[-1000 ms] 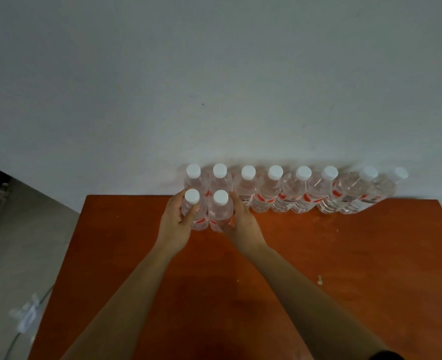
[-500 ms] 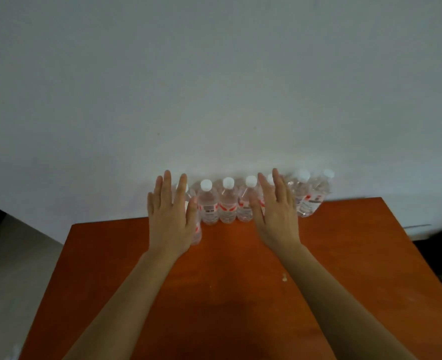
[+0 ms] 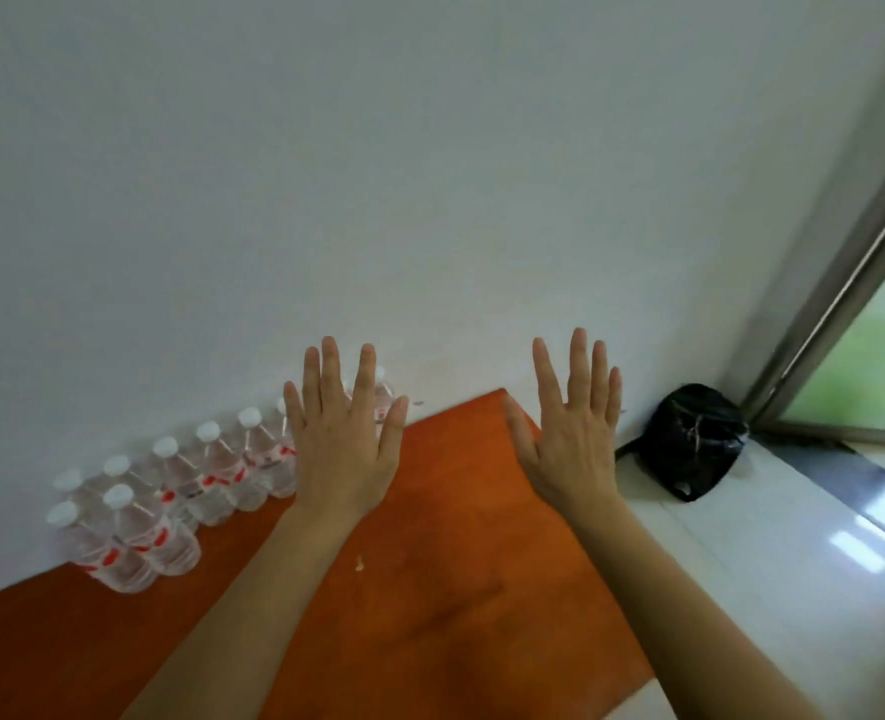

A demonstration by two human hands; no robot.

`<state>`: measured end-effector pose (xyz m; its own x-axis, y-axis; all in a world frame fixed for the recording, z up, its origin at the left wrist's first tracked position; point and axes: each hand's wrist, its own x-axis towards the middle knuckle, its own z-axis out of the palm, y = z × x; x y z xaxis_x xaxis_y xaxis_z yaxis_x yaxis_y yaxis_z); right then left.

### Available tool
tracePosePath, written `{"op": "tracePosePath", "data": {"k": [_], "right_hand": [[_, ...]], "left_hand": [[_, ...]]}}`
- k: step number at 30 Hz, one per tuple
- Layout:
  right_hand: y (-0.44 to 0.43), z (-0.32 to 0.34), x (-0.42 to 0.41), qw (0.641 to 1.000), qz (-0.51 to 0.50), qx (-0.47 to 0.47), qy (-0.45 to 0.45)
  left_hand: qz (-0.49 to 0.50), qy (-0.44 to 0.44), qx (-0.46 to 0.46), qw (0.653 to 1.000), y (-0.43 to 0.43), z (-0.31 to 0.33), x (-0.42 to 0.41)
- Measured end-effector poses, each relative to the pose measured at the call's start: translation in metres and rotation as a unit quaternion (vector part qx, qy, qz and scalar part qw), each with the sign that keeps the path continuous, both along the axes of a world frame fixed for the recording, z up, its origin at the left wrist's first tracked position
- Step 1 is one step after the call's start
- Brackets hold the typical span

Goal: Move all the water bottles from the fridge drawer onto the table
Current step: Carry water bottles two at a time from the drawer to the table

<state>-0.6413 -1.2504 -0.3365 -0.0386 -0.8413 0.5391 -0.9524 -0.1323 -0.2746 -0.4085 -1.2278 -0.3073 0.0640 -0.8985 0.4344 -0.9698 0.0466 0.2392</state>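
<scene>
Left hand: the left hand [image 3: 344,449] was raised over the table, back toward the camera, fingers straight and a little spread, holding nothing.
Right hand: the right hand [image 3: 570,433] was raised in the same way over the far right corner of the table, fingers apart, also holding nothing.
Bottles: the water bottles [image 3: 170,501] stood upright on the orange table [image 3: 456,563], in a row along the white wall [image 3: 430,174], with two more in front of the row at its left end.
Long axis: each bottle stood with its white cap up; the row itself ran along the wall, from near left to far right in the view.
Direction from the fingers: the bottles lay to the left of both hands and below them; the far end of the row was hidden behind the left hand.
Nearer hand: the left hand was close to the row, the right hand was well apart from it.
Fridge drawer: it was not in view, so I could not tell if any bottles remained in it.
Right side: a black bag [image 3: 690,441] lay beside the table corner, near a window frame [image 3: 819,314].
Judgement: both hands were free, so the coming move was probably a turn away from the table toward the drawer, not a reach to the row.
</scene>
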Motion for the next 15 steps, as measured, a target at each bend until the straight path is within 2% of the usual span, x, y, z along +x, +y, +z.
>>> {"op": "tracePosePath", "data": {"k": [7, 11, 15], "right_hand": [[0.071, 0.02, -0.163, 0.984, -0.174, -0.022, 0.005], [0.14, 0.017, -0.227, 0.961, -0.277, -0.022, 0.008], [0.231, 0.01, -0.277, 0.914, -0.403, -0.007, 0.036]], "left_hand": [[-0.181, -0.005, -0.016, 0.983, -0.004, 0.013, -0.168], [-0.312, 0.001, -0.021, 0.95, 0.008, 0.011, -0.258], [-0.426, 0.025, -0.003, 0.904, 0.045, 0.002, -0.352]]}}
